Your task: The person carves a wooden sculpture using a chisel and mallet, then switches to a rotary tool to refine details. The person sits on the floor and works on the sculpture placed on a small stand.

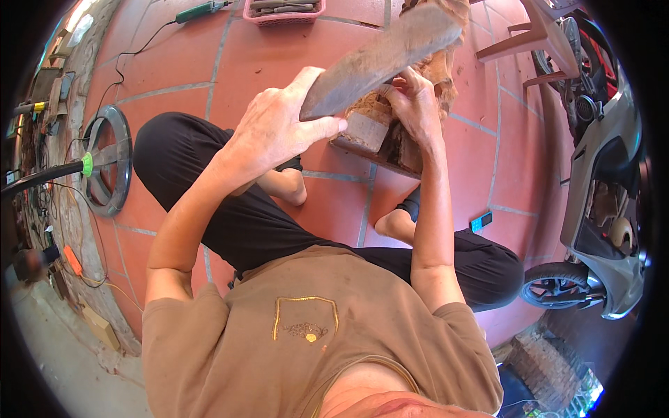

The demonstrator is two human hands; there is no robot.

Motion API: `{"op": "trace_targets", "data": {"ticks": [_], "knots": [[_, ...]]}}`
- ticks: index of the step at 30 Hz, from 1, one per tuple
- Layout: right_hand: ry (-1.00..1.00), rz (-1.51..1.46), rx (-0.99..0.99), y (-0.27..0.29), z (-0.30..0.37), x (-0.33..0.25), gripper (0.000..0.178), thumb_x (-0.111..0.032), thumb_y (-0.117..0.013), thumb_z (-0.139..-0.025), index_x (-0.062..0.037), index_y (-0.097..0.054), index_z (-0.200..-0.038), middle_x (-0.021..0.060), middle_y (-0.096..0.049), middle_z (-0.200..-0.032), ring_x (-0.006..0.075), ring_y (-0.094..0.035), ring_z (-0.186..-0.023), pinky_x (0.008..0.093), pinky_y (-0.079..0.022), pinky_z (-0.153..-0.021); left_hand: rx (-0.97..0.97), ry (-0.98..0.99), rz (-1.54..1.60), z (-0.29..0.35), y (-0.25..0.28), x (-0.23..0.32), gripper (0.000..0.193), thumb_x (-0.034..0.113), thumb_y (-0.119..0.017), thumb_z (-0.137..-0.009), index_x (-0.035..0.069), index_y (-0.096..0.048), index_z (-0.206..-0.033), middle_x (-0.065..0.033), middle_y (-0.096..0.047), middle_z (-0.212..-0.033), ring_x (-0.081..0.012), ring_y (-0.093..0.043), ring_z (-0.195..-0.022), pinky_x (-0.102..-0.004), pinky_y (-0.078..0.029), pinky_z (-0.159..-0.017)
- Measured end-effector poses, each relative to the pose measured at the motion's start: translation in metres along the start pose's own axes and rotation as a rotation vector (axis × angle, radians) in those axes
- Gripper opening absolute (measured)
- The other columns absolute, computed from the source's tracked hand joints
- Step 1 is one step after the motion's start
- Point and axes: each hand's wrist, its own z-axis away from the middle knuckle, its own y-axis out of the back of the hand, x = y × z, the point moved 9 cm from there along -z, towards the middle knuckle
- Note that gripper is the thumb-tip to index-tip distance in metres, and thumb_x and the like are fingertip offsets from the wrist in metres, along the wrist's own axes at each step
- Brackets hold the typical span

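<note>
A long, thick wooden bat (383,59), grey-brown and worn, slants up to the right in front of me. My left hand (268,129) is closed round its lower end, thumb along the near side. Beyond and beneath it stands a carved wooden block (366,132), with rough brown lumps at its far end and a squared, hollowed near end. My right hand (416,104) is bent down against this block with its fingers curled together. Whatever those fingers hold is hidden by the bat and the hand itself.
A pink basket (284,12) of hand tools and a green corded power tool (201,11) lie ahead on the tiles. A round fan base (108,160) stands left. A plastic chair (536,42), a motorbike (606,209) and a blue phone (481,222) are on the right.
</note>
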Motion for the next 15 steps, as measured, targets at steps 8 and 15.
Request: {"op": "trace_targets", "data": {"ticks": [8,15], "knots": [[-0.086,-0.015,-0.044,-0.002,-0.010,0.007,0.026,-0.005,-0.077,-0.081,-0.0056,-0.067,-0.105,0.0056,-0.073,-0.091,0.0136,-0.069,-0.080,0.0299,-0.054,-0.073,0.033,-0.010,0.061,-0.011,0.009,0.006,0.055,0.033,-0.076,-0.086,0.002,-0.052,-0.124,-0.0242,-0.070,-0.085,-0.0409,-0.070,-0.083,-0.0464,-0.053,-0.077],[-0.011,-0.185,-0.077,-0.009,-0.006,-0.004,0.031,-0.004,-0.079,-0.082,-0.0048,-0.069,-0.111,0.0041,-0.071,-0.100,0.0122,-0.068,-0.091,0.0288,-0.055,-0.081,0.016,0.073,0.108,-0.011,0.017,-0.011,0.055,0.035,-0.076,-0.085,0.001,-0.054,-0.123,-0.0227,-0.070,-0.092,-0.0347,-0.070,-0.087,-0.0428,-0.052,-0.080]]}}
